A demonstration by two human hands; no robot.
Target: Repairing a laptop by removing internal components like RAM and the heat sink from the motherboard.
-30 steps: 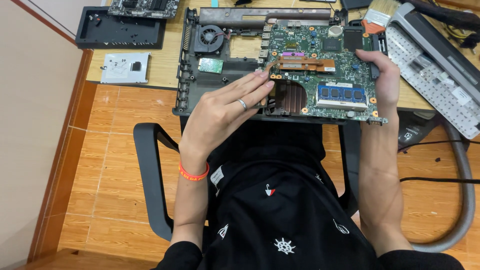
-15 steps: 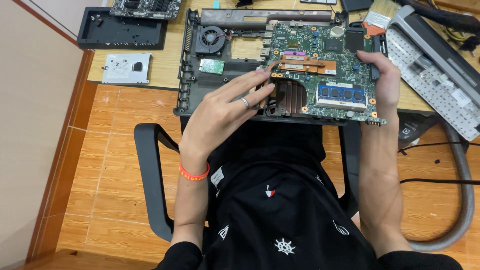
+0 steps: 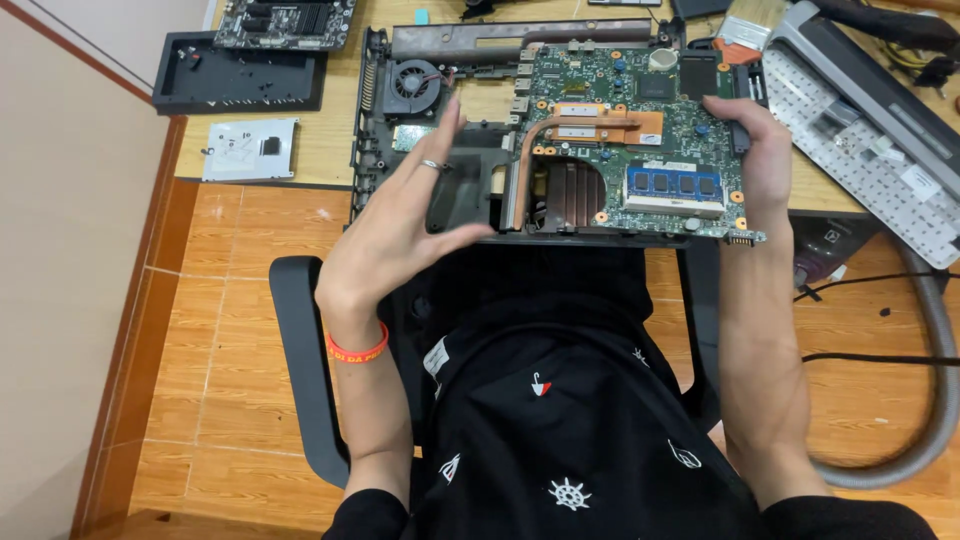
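Note:
A green laptop motherboard (image 3: 640,120) with a copper heat pipe and a blue memory module lies tilted over the black laptop base shell (image 3: 400,150) at the desk's near edge. My right hand (image 3: 755,150) grips the board's right edge. My left hand (image 3: 400,225) hovers over the shell just left of the board, fingers spread and holding nothing, a ring on one finger and an orange band at the wrist. A round black fan (image 3: 413,82) sits in the shell's far left corner.
A white keyboard panel (image 3: 860,130) lies at the right. On the left sit a black plastic cover (image 3: 235,80), a small metal bracket (image 3: 250,150) and another circuit board (image 3: 285,20). A grey hose (image 3: 930,400) curls over the tiled floor. I sit on a black chair (image 3: 300,370).
My left hand has come off the motherboard's left edge and drawn back to the left with its fingers spread. The right hand still holds the board, which has shifted slightly right.

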